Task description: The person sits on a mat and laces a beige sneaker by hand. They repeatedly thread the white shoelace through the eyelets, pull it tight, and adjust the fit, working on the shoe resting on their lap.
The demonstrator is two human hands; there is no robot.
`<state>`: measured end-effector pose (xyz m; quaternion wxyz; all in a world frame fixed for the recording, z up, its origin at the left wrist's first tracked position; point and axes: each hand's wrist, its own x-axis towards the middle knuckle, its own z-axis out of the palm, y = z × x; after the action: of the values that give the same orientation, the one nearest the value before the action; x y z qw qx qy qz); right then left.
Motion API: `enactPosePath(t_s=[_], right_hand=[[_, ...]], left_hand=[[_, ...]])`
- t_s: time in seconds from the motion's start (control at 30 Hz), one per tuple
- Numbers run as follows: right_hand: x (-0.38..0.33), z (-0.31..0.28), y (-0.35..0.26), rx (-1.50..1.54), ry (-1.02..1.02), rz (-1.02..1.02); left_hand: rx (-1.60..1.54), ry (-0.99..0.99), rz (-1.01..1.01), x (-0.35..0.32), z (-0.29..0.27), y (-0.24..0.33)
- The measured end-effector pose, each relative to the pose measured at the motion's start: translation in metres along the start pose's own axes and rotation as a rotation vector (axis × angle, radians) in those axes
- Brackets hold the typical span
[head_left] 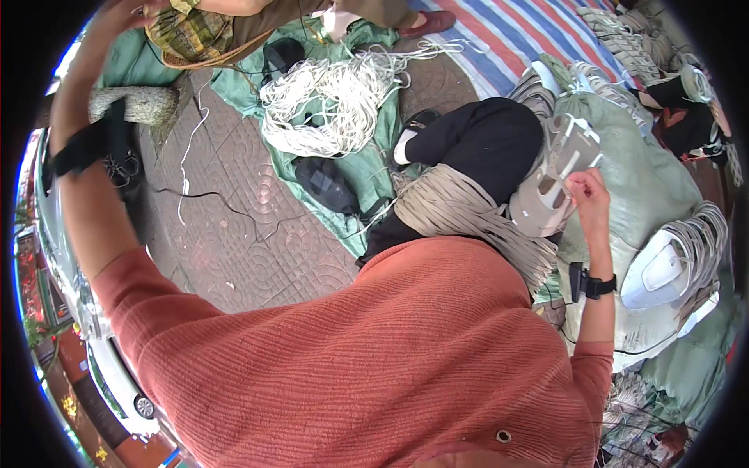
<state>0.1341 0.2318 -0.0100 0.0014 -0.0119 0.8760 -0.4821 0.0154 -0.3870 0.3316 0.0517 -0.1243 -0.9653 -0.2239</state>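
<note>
My right hand (589,193) is pinched on a pale grey cut-out sandal upper (555,168), held above my lap at the right. A black device is strapped to that wrist (594,285). A thick bundle of beige straps (460,212) lies across my black trousers (484,136) just left of the upper. My left arm, in an orange-red sleeve, is raised to the top left with a black band (82,150) on the wrist. My left hand (125,12) sits at the picture's rim, and its fingers are not readable.
A heap of white cords (335,97) lies on green sheeting (367,168) over the brick paving. Stuffed green sacks (651,183) with strap bundles and a white sole piece (663,269) stand at the right. Another person (207,31) sits at the top. A white car (86,320) is at the left.
</note>
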Motion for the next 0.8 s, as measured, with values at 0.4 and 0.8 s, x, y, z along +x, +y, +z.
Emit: enactPosePath(t_s=[0.4,0.8], right_hand=[[-0.003,0.006,-0.013,0.1,0.008,0.078],[0.006,0.002,-0.018,0.082,-0.041,0.211]], left_hand=[[-0.044,-0.675,0.257,-0.049,0.365,0.011],[-0.915,-0.759,-0.017,-0.138,0.611,-0.029]])
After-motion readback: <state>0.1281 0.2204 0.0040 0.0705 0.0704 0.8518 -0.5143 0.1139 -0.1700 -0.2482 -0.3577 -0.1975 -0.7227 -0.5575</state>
